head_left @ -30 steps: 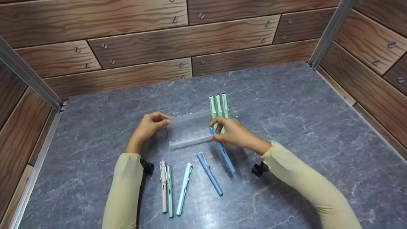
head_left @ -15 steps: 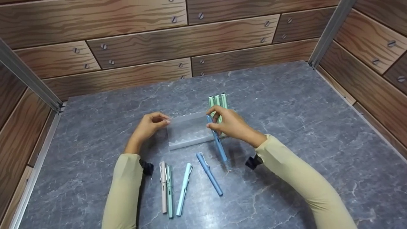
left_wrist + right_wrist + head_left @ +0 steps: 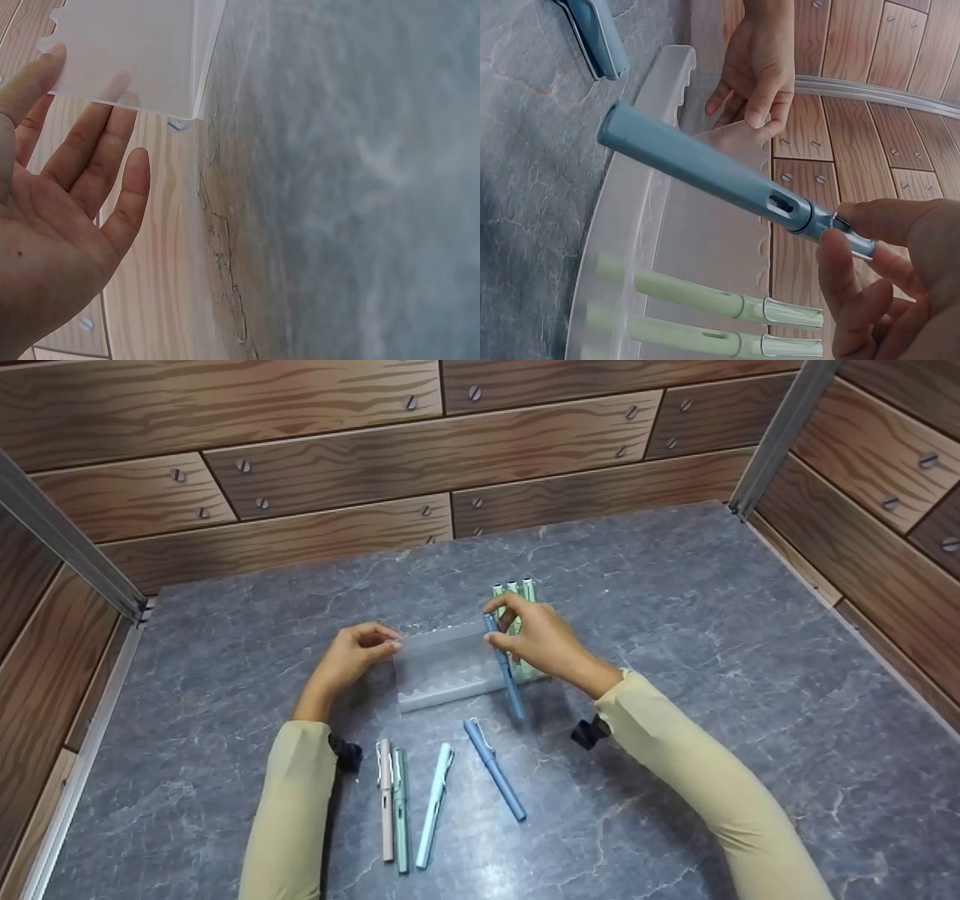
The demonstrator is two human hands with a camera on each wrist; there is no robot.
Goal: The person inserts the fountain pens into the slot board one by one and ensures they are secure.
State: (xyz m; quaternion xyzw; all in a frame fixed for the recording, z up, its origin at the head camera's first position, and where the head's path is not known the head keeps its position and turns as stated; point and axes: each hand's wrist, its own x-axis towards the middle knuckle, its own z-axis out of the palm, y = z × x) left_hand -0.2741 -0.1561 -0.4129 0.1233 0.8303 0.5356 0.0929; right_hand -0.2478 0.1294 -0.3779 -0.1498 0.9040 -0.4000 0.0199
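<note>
Grey counter (image 3: 652,577) lies below the left hand (image 3: 351,658) pinching a clear tray (image 3: 442,664). The right hand (image 3: 546,639) pinches a blue pen (image 3: 705,172) near one end, so it might swivel.

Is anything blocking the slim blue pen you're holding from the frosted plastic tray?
Nothing visible blocks the pen from the bare left part of the tray; the three light green pens lie in its right end.

Site can be read as a staged work booth, perhaps in a lab. Marble-patterned grey tabletop (image 3: 637,585) is walled by plank-patterned panels (image 3: 337,472) from 9 through 12 to 3 o'clock; screw heads (image 3: 475,393) seemingly printed. Corners are marked by metal posts (image 3: 780,435) at 10 and 2 o'clock.
</note>
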